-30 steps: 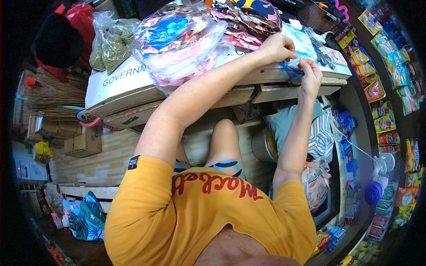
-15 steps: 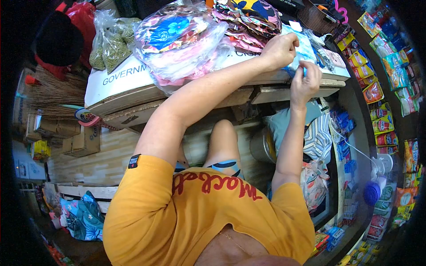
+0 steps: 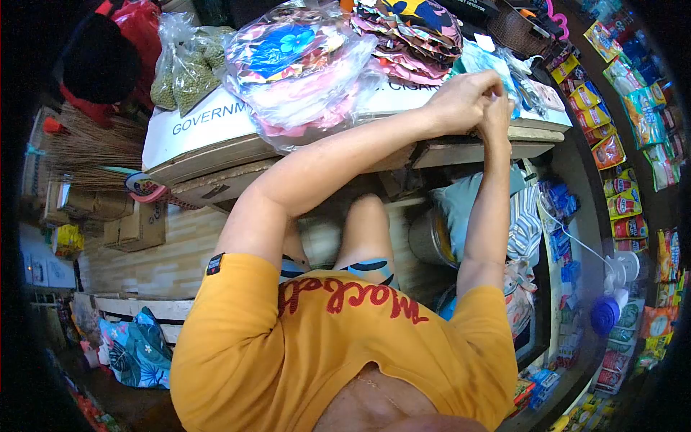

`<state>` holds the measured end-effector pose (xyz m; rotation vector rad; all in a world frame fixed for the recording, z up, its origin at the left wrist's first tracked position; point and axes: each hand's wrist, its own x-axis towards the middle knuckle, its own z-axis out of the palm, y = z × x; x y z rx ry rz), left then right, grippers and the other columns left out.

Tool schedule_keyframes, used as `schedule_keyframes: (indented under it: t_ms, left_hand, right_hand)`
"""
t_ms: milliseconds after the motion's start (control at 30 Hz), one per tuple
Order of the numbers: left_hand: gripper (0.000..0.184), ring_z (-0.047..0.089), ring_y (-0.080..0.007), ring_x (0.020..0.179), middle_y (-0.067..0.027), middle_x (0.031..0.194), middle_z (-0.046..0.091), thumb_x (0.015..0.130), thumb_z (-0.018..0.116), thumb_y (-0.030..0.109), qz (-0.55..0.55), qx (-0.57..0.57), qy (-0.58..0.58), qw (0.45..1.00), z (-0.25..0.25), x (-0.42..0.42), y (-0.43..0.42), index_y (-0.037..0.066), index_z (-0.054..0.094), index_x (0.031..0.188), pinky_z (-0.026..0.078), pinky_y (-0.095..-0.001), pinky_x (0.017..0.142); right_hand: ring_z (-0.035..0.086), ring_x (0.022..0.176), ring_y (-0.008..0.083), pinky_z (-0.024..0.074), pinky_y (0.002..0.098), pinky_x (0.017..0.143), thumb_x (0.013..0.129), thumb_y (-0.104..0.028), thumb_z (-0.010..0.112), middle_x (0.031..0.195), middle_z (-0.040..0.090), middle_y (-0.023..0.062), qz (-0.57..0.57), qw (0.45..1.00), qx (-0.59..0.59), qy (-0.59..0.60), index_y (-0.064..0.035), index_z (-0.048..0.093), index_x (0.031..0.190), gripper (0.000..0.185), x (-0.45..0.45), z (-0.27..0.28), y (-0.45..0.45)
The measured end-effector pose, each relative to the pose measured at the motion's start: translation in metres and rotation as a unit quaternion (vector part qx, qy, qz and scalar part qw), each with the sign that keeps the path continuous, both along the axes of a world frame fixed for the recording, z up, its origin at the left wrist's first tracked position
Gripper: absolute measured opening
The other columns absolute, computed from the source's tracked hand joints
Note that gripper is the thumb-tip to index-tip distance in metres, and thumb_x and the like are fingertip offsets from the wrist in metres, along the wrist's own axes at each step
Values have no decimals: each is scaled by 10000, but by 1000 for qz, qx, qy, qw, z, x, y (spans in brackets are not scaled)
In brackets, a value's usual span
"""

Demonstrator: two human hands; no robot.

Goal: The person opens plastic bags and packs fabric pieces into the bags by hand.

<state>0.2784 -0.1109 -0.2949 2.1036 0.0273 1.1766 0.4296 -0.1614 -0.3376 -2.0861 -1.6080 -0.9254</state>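
Note:
Both hands meet over the front edge of the white-topped table, to the right of its middle. My left hand (image 3: 464, 101) is closed, its fingers bent toward the other hand. Touching it, my right hand (image 3: 495, 119) is also closed, with its wrist below. Whatever is between the fingers is hidden or too small to make out. Just behind the hands lies a light-blue thin material (image 3: 484, 61), partly covered by them. Left of it rises a stack of dark patterned ruffled cloth pieces (image 3: 410, 39).
A clear plastic bag of colourful ruffled cloth (image 3: 295, 72) and bags of green beans (image 3: 183, 75) sit on the table (image 3: 162, 144). Hanging packets (image 3: 608, 151) line the right side. A grey-green cushion (image 3: 453, 194) and a tin (image 3: 432, 234) are below.
My hands were apart, the left one higher. The left has come down and the right has shifted slightly, so they now touch. The view has moved a little.

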Motion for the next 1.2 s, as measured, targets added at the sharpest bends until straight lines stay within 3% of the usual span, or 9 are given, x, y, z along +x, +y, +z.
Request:
schedule_keyframes:
  t_ms: [100,133,267,400,533,733,900,1100,1200]
  left_hand:
    - [247,610,-304,794,-180,830,609,762,590,105,40,-3,-12,999,-12,3,12,-16,537,972,459,-385,687]
    - [272,609,-307,783,-181,822,608,756,603,121,39,-10,11,999,-10,-2,12,-23,534,977,457,-391,675]
    - [307,583,-349,713,-192,725,574,696,659,203,75,56,2,996,-12,-6,13,-39,581,867,443,-424,634]
    - [204,560,-365,781,-189,760,547,720,609,170,118,82,10,990,-13,0,14,-28,600,767,443,-425,698]
    - [127,548,-338,803,-153,779,535,728,600,120,83,108,-58,989,-9,-6,9,-1,583,764,439,-406,705]
    - [108,514,-316,726,-146,734,499,741,601,62,-29,77,-92,992,3,-30,-21,-4,517,727,407,-378,643]
    - [102,525,-306,729,-151,769,510,802,582,47,-119,5,-121,985,27,-89,-63,-16,526,861,424,-334,658]
    - [83,452,-16,640,52,742,523,899,541,120,11,-208,-128,970,43,-173,-42,45,573,910,363,-171,548]
    - [88,437,19,608,65,699,534,871,582,96,13,-281,-152,948,39,-200,-19,21,597,915,330,-132,521]
  right_hand:
    - [562,806,345,401,449,699,749,-154,584,793,618,165,-28,991,3,131,-27,629,787,140,-4,-1,4]
    - [554,800,350,411,431,696,724,-105,600,775,593,179,53,981,112,148,15,596,749,123,-14,-2,-3]
    - [528,732,341,411,417,657,672,-46,598,757,544,162,176,941,283,52,36,523,723,123,-46,7,-17]
    - [547,744,349,424,413,641,698,-33,533,801,564,187,216,938,144,231,42,525,728,82,-41,11,-17]
    - [585,768,366,426,421,631,756,-107,514,802,597,227,217,967,-7,135,12,582,745,138,-4,3,-1]
    - [588,743,376,434,428,636,759,-112,538,777,598,236,149,976,13,155,17,601,756,143,1,14,16]
    - [592,739,375,440,427,641,758,-116,556,773,598,243,144,976,86,139,22,611,765,148,-40,19,-12]
    - [598,734,374,447,427,649,758,-120,576,768,599,252,40,984,35,172,27,623,776,156,-34,11,11]
    - [603,714,334,452,392,644,775,-96,584,757,612,221,85,975,127,162,41,615,739,145,-46,18,-1]
